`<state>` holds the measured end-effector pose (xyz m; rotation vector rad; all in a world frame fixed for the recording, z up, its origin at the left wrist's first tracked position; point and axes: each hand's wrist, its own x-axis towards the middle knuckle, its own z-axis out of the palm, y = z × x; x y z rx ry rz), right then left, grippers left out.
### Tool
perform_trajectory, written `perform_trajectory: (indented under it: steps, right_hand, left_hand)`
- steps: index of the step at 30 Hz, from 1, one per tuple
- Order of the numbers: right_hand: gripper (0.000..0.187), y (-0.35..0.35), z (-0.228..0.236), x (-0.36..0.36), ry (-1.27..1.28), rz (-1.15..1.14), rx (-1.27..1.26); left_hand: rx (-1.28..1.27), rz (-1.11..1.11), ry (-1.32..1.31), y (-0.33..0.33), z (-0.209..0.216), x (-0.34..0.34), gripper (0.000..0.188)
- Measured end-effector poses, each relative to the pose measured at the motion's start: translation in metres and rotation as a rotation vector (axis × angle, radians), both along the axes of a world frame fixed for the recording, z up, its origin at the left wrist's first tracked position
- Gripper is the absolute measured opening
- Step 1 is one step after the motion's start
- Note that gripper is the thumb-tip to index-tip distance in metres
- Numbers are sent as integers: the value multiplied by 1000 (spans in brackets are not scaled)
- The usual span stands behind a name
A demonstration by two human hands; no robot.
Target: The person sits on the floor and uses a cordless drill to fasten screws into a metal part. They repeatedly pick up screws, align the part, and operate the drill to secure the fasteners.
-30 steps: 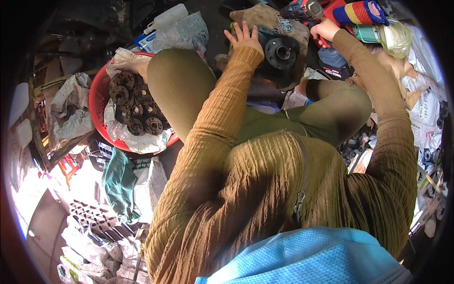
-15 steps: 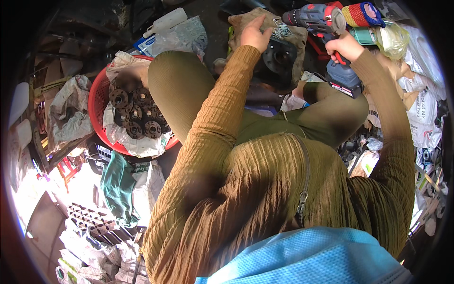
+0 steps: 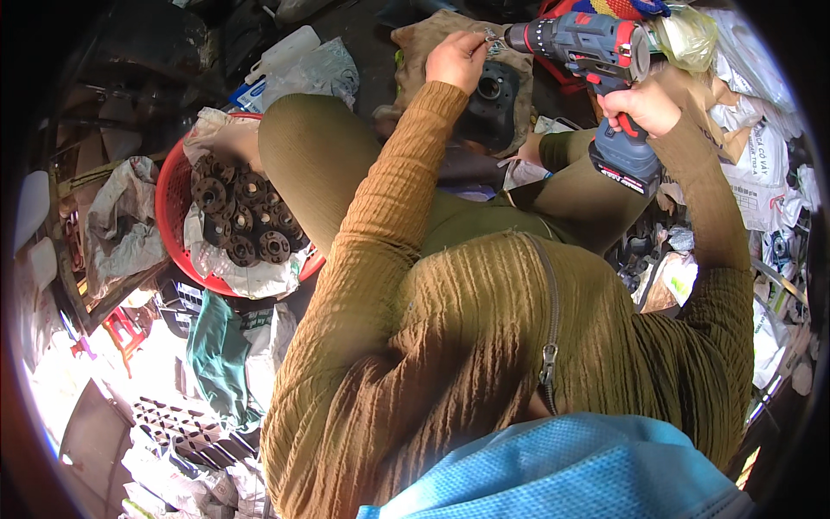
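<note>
Your left hand [image 3: 456,62], with fingers loosely straight 0.5 s ago, now pinches beyond the flange [image 3: 490,89], close to the tip of the drill [image 3: 577,43]; what is between the fingers I cannot tell. Your right hand [image 3: 642,109], right of the flange, is clamped on the drill's handle. So I judge that 2 hands now work at 1 place. Compared with 1 s ago, the drill looks larger, probably lifted toward you.

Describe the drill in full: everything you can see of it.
The drill is cordless, dark grey with red trim, and looks like hard plastic. Its dark chuck points toward the picture's left, close to the left hand; contact there is unclear. The right hand grips the handle, above a blue-grey battery. Whether it is spinning cannot be told.
</note>
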<state>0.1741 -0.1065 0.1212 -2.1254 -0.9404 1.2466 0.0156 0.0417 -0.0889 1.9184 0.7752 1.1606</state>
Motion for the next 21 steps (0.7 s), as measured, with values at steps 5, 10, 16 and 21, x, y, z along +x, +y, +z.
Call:
perform_trajectory:
  steps: [5, 10, 16, 21]
  right_hand:
    - [23, -9, -1, 2, 6, 29, 18]
    - [20, -16, 2, 6, 19, 25, 60]
    - [15, -13, 13, 4, -44, 106, -60]
    - [15, -16, 22, 3, -63, 164, -103]
  left_hand:
    - [59, -41, 11, -3, 7, -4, 17]
    - [173, -35, 30, -3, 11, -7, 16]
    - [262, -71, 60, -1, 4, -7, 16]
    - [372, -232, 81, 11, -18, -9, 14]
